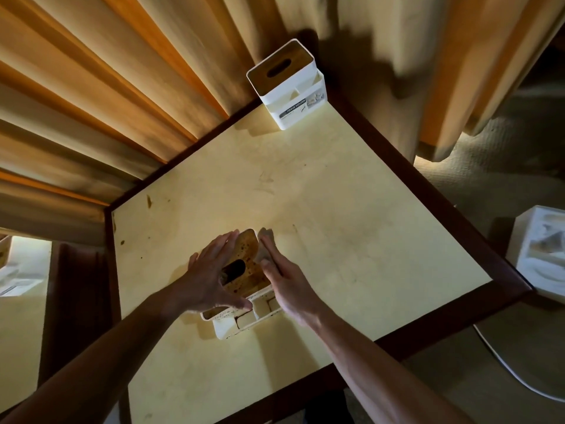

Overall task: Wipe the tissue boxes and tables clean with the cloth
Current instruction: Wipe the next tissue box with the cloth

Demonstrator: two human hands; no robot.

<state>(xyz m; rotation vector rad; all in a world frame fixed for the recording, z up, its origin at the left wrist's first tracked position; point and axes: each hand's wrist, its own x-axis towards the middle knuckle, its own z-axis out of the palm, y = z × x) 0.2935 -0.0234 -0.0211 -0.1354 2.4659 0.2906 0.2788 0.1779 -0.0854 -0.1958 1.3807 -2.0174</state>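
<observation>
A stained white tissue box [244, 316] with a speckled wooden lid [249, 255] stands near the front of the cream table [351, 234]. My left hand [211, 276] lies flat against the box's left side, fingers spread over the lid's edge. My right hand [284, 283] presses a small pale cloth [265, 244] against the box's right side. A second, clean white tissue box [290, 87] with a wooden lid stands at the table's far corner.
The table has a dark wooden rim [458, 209] and brown spots near its left edge [149, 201]. Curtains [107, 87] hang behind it. Another white box [538, 255] sits to the right, and a white cable [504, 362] runs across the carpet.
</observation>
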